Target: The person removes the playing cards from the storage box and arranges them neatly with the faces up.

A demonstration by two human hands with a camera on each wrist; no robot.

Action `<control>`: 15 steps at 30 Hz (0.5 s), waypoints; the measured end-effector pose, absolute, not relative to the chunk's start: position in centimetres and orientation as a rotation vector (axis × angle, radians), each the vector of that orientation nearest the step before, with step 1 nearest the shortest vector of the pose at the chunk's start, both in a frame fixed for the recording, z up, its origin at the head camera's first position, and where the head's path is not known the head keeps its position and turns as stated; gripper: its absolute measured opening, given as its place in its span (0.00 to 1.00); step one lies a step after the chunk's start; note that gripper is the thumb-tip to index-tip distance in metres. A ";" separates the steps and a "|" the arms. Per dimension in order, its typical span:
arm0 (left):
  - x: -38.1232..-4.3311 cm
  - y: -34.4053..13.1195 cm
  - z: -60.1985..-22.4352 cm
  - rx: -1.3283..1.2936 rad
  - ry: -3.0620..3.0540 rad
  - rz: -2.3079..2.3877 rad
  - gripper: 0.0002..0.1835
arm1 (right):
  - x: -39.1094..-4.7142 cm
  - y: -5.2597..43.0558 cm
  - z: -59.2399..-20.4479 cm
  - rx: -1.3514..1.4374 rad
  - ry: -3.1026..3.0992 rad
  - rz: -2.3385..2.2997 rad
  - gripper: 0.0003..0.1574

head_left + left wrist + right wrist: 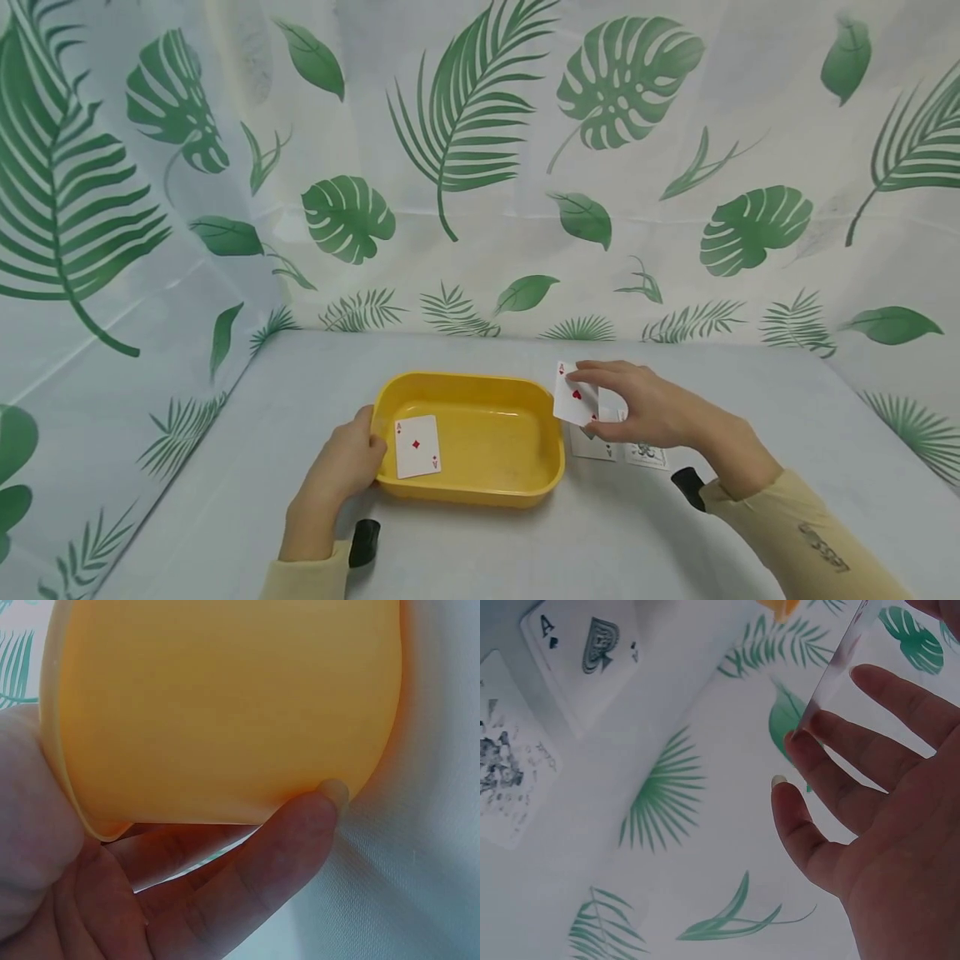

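My left hand [343, 457] grips the left end of a yellow plastic basin [487, 498], thumb over the rim; in the left wrist view its fingers [277, 862] lie against the outer wall. Inside the basin, at the left, an ace of diamonds [417, 447] lies face up. Above the table by the basin's right rim, my right hand [651, 404] pinches an ace of hearts [576, 395] by its edges. The right wrist view shows that card [832, 671] nearly edge-on at the fingertips. Below it lie an ace of spades [592, 645] and a joker-like card [510, 765].
Both remaining cards lie on the pale table [600, 542], right of the basin. Behind the table hangs a white cloth [487, 250] printed with green leaves. A black band end [365, 542] shows at the left wrist, and another [688, 487] at the right.
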State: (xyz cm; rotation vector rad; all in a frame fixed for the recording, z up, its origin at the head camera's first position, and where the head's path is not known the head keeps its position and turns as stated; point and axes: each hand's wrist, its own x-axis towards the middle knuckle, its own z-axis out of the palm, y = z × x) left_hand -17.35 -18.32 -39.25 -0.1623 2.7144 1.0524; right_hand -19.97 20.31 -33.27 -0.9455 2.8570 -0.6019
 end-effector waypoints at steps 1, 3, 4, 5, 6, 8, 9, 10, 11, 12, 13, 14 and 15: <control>-17.3 -18.3 -39.3 -0.164 2.712 1.053 0.31 | -19.9 20.4 -33.4 -0.957 2.860 -0.599 0.38; -17.3 -18.4 -39.2 -0.160 2.712 1.053 0.31 | -19.8 20.6 -33.5 -0.971 2.864 -0.596 0.37; -17.3 -18.4 -39.2 -0.159 2.711 1.055 0.31 | -19.7 20.8 -33.6 -0.977 2.866 -0.597 0.37; -17.3 -18.4 -39.2 -0.159 2.711 1.058 0.31 | -19.6 20.9 -33.7 -0.975 2.867 -0.595 0.37; -17.3 -18.4 -39.2 -0.158 2.710 1.061 0.31 | -19.6 20.9 -33.7 -0.968 2.865 -0.594 0.37; -17.3 -18.4 -39.2 -0.156 2.711 1.065 0.31 | -19.4 21.1 -33.8 -0.945 2.859 -0.593 0.37; -17.3 -18.4 -39.2 -0.156 2.711 1.067 0.31 | -19.4 21.2 -33.9 -0.931 2.854 -0.594 0.37; -17.3 -18.3 -39.2 -0.156 2.711 1.069 0.31 | -19.3 21.2 -33.9 -0.920 2.849 -0.593 0.37; -17.3 -18.3 -39.2 -0.155 2.712 1.068 0.31 | -19.2 21.3 -34.0 -0.909 2.842 -0.593 0.37; -17.3 -18.3 -39.2 -0.154 2.712 1.068 0.31 | -19.1 21.3 -34.1 -0.897 2.838 -0.592 0.37; -17.3 -18.3 -39.2 -0.152 2.714 1.067 0.31 | -19.1 21.4 -34.1 -0.890 2.834 -0.594 0.37; -17.3 -18.3 -39.2 -0.151 2.714 1.067 0.31 | -19.0 21.4 -34.3 -0.881 2.827 -0.596 0.37; -17.3 -18.3 -39.3 -0.151 2.715 1.066 0.31 | -18.9 21.5 -34.4 -0.877 2.825 -0.597 0.37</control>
